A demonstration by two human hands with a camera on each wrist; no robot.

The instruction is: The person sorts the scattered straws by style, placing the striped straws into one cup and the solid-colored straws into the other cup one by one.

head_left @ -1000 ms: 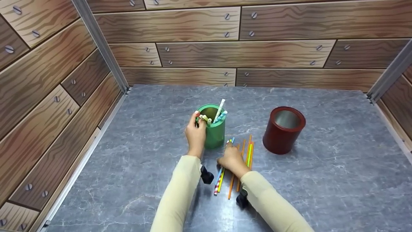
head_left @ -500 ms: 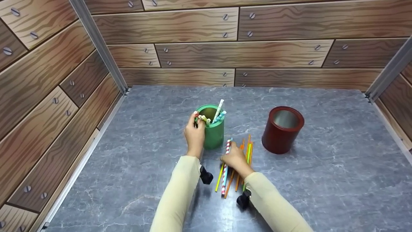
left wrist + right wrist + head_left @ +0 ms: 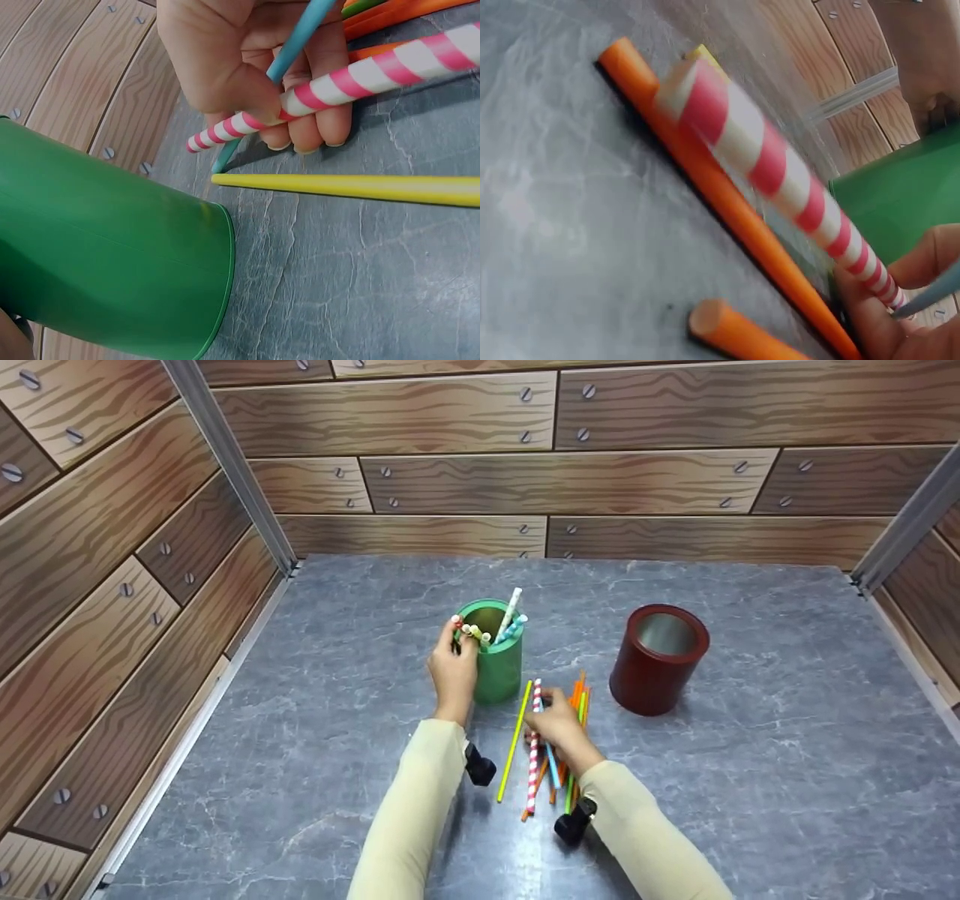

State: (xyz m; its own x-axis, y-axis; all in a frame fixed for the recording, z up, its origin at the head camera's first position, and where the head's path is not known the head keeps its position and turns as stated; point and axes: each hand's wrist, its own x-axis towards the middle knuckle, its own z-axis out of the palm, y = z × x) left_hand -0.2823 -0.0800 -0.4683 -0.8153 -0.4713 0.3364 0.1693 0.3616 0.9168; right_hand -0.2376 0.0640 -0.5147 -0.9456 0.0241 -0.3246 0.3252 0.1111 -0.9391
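Observation:
My left hand (image 3: 455,675) grips the rim of a green cylindrical cup (image 3: 501,675) at its left side. Several patterned paper straws (image 3: 510,611) stand in that cup, leaning on its rim. Between thumb and fingers, my right hand (image 3: 559,724) pinches a red-and-white striped paper straw (image 3: 337,88). A plain blue stick (image 3: 300,37) crosses behind it, passing through the same hand's fingers. On the grey tabletop, a yellow stick (image 3: 514,742) lies by itself to the left of the right hand. Partly hidden under that hand are several orange sticks (image 3: 720,187) and green ones.
A dark red cup (image 3: 651,679) with an open top stands to the right of the sticks. Wood-patterned walls (image 3: 450,484) enclose the grey tabletop (image 3: 787,720) at the back and sides.
My right hand has shifted a little to the right, carrying the striped straw from beside the yellow stick. The yellow stick now lies apart on the left. My left hand stays at the green cup.

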